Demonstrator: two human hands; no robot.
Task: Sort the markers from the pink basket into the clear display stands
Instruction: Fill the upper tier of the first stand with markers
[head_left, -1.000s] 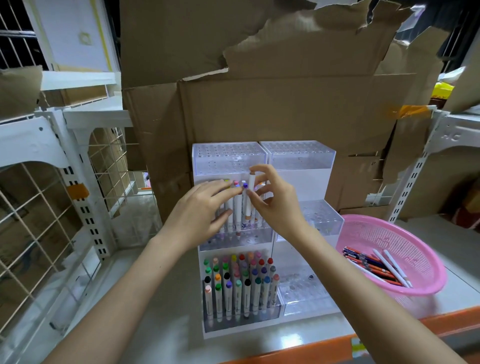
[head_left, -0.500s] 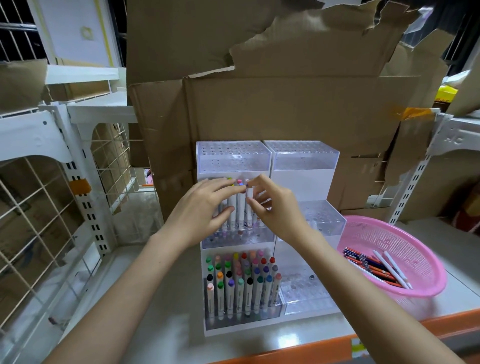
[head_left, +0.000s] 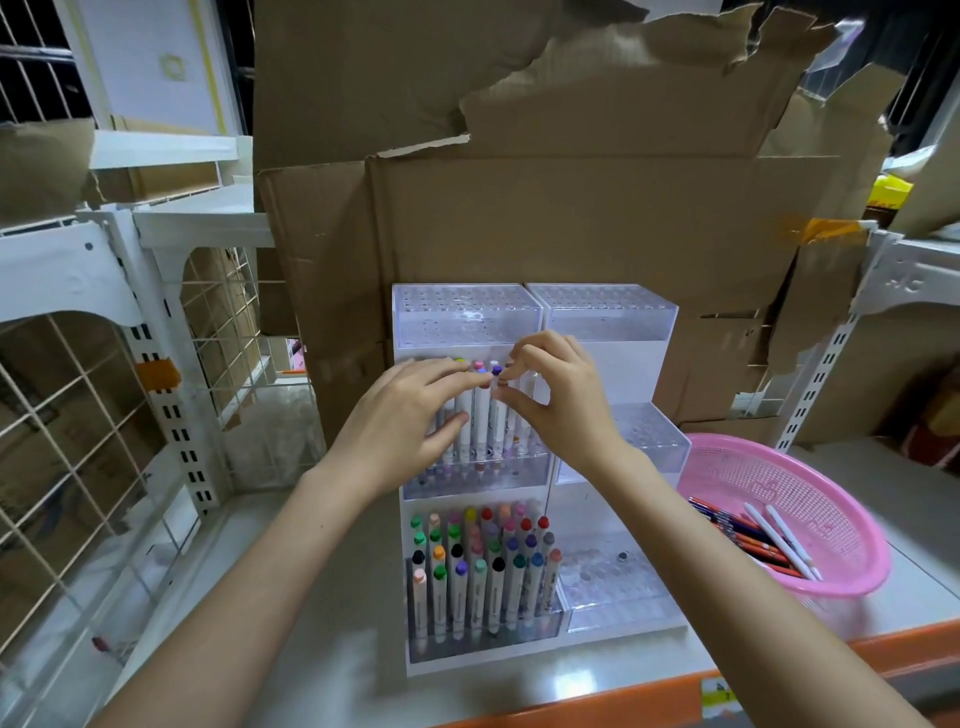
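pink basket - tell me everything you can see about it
The pink basket is a round, shallow bowl of what looks like plastic, its wall and floor perforated in a fine mesh, with a smooth rim. It sits upright on the pale shelf top, right of the clear display stands. Inside lie two white markers over a bunch of red and dark pencil-like sticks.
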